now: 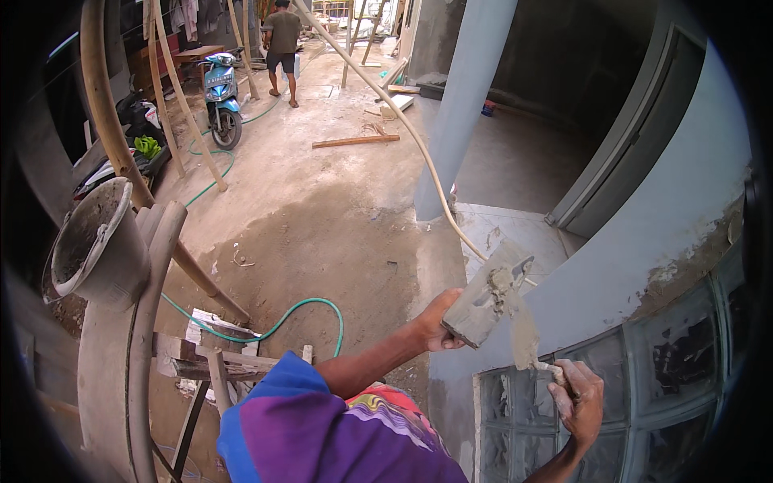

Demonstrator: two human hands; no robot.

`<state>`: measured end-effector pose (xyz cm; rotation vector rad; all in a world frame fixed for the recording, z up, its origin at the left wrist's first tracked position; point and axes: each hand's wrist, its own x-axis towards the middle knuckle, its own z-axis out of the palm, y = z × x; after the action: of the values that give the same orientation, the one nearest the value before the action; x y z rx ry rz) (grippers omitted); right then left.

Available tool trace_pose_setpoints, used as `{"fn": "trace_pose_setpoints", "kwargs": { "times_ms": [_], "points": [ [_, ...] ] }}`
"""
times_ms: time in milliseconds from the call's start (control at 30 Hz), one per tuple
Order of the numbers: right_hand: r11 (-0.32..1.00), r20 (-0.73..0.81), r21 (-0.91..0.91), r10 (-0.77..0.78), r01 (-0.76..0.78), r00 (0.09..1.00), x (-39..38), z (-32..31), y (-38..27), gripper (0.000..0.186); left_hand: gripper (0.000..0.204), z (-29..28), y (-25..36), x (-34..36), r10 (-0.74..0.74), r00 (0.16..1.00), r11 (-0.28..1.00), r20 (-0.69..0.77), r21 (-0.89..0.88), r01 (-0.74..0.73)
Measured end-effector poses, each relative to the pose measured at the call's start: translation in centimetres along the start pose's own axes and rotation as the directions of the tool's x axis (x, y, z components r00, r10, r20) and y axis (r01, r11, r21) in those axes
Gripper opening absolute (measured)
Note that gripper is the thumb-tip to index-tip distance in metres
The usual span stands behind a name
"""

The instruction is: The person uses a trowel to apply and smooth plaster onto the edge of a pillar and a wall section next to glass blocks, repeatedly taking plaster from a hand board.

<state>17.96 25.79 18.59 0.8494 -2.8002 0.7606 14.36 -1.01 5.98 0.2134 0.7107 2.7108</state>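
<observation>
1. While the left hand [439,324] grips the board [477,312] by its lower-left end, the right hand [578,393] is closed round the handle of the trowel [525,338]; both tools sit right of centre in the frame.
2. Board: long axis slants lower left to upper right; mortar [502,282] lies toward its upper end.
3. Trowel: blade runs up-frame from the right hand, tip at the mortar; touching or not, cannot tell.
4. Left hand nearer the mortar; glass blocks [608,366] lower right.
</observation>
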Motion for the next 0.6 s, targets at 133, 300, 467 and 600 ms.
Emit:
{"fn": "trace_pose_setpoints", "kwargs": {
  "times_ms": [133,300,467,600],
  "points": [
    [0.998,-0.069,-0.063,0.023,-0.028,0.997,-1.2,-1.0,0.2,0.033,0.040,-1.1,0.3,0.1,0.133,0.988,0.991,0.078,-0.006,-0.133],
    [0.997,-0.151,0.006,0.080,-0.080,0.985,-0.3,-0.1,-2.1,0.031,0.037,-1.2,1.9,1.1,0.376,0.923,0.840,-0.079,0.450,-0.303],
    [0.998,-0.062,-0.023,0.055,-0.056,0.997,0.3,-0.4,-3.2,0.029,0.031,-1.9,0.9,2.7,0.508,0.852,0.760,-0.124,0.529,-0.377],
    [0.981,-0.037,-0.193,0.029,-0.036,0.999,1.3,-0.8,-3.7,0.030,0.031,-2.3,0.1,3.6,0.517,0.849,0.765,-0.107,0.502,-0.403]
  ]
}}
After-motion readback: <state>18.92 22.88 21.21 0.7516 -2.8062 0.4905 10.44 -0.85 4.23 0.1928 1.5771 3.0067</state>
